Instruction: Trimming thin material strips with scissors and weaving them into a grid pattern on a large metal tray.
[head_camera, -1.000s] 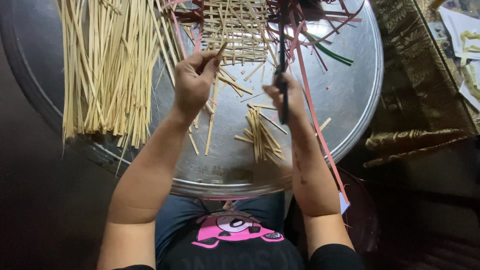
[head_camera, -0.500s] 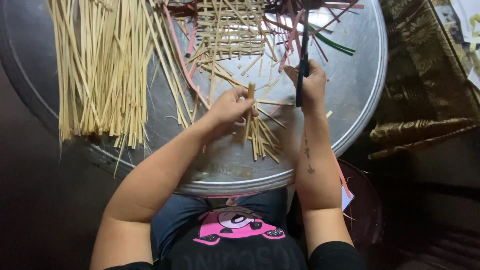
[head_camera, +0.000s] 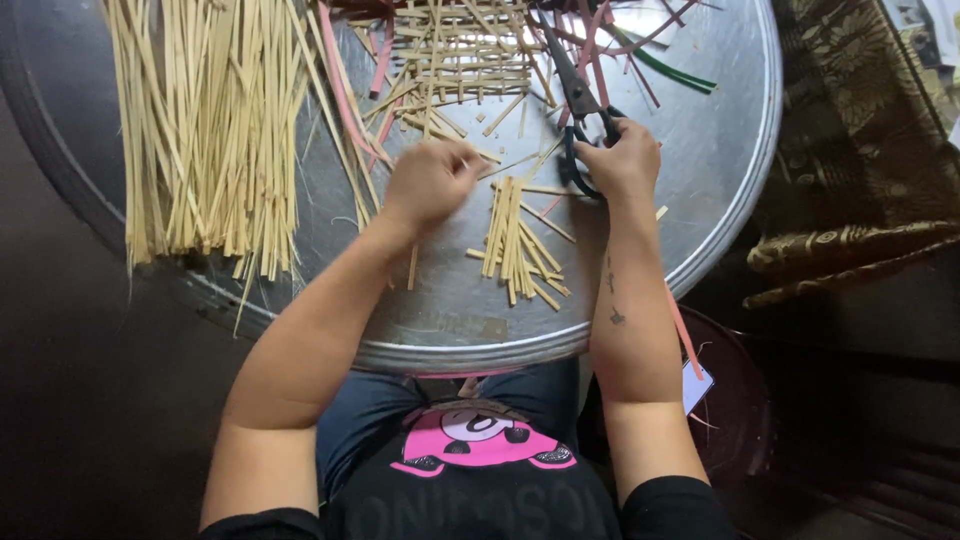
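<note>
I sit at a round metal tray (head_camera: 720, 170). My right hand (head_camera: 622, 158) grips the handles of black scissors (head_camera: 575, 85), blades pointing away toward a half-woven straw mat (head_camera: 470, 50) at the far edge. My left hand (head_camera: 432, 180) rests curled on the tray left of a small pile of short cut straw pieces (head_camera: 515, 245); its fingers pinch a thin straw strip. Pink strips (head_camera: 345, 90) run out of the mat.
A large bundle of long pale straw strips (head_camera: 210, 120) covers the tray's left side. Green strips (head_camera: 675, 72) lie at the far right. A gold patterned cloth (head_camera: 850, 150) lies to the right, and a dark round bowl (head_camera: 735, 400) sits below the tray's edge.
My left hand came down from the mat to the tray beside the cut pieces. My right hand shifted the scissors slightly right, blades still pointing at the mat.
</note>
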